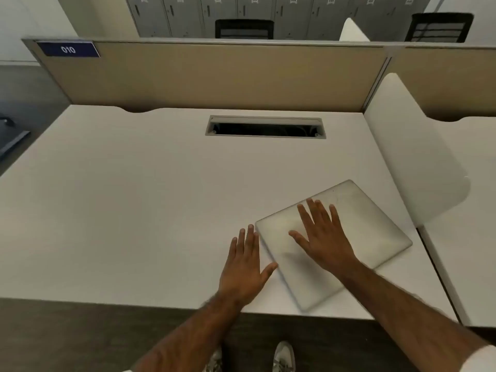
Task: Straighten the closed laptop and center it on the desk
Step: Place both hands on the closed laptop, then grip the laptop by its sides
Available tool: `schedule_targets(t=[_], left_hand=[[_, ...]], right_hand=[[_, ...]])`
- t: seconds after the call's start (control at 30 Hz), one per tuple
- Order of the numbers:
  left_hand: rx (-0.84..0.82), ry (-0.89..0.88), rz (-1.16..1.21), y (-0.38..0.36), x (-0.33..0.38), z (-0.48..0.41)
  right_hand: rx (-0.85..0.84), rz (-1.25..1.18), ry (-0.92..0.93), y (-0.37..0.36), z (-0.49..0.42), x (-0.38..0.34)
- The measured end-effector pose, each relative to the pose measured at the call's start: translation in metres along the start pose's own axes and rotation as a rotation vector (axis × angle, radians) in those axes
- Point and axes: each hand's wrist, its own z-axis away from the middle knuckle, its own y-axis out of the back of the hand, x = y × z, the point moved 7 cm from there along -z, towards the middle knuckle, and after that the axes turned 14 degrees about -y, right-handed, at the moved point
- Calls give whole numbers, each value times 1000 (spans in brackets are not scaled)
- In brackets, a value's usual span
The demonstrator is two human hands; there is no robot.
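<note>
A closed silver laptop (367,224) lies skewed on the white desk (134,197), at the front right and turned about a quarter counter-clockwise. Its near corner reaches close to the desk's front edge. My right hand (322,234) rests flat on the lid, fingers spread. On the desk just left of the laptop lies my left hand (245,267), also flat, with its thumb and fingertips against the laptop's left edge. Neither hand grips anything.
A cable slot (265,127) opens at the back middle of the desk. A beige partition (214,76) stands behind it. A white divider panel (413,162) rises at the right edge, close to the laptop. My shoes (283,357) show below the front edge.
</note>
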Motion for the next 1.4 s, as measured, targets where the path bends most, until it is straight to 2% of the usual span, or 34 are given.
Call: schedule_targets(t=[0.2, 0.37, 0.5, 0.6, 0.73, 0.8, 0.97, 1.1, 1.4], left_hand=[[-9, 108, 155, -21, 23, 5], [93, 168, 174, -12, 35, 5], [88, 294, 418, -11, 40, -2], [135, 371, 620, -13, 47, -6], [209, 425, 749, -19, 50, -10], [226, 440, 775, -21, 50, -12], [230, 495, 787, -24, 50, -15], [226, 542, 815, -26, 53, -17], [239, 656, 820, -24, 58, -21]], right_hand=[[-111, 22, 5, -28, 10, 16], [-216, -6, 13, -43, 14, 31], [-269, -113, -24, -50, 14, 54], [-187, -206, -97, -44, 7, 86], [-105, -261, -264, -39, -10, 146], [-87, -333, -379, -32, -16, 174], [-261, -427, -674, -42, -28, 229], [-361, -462, -703, -52, -42, 243], [-367, -615, -730, -59, -67, 244]])
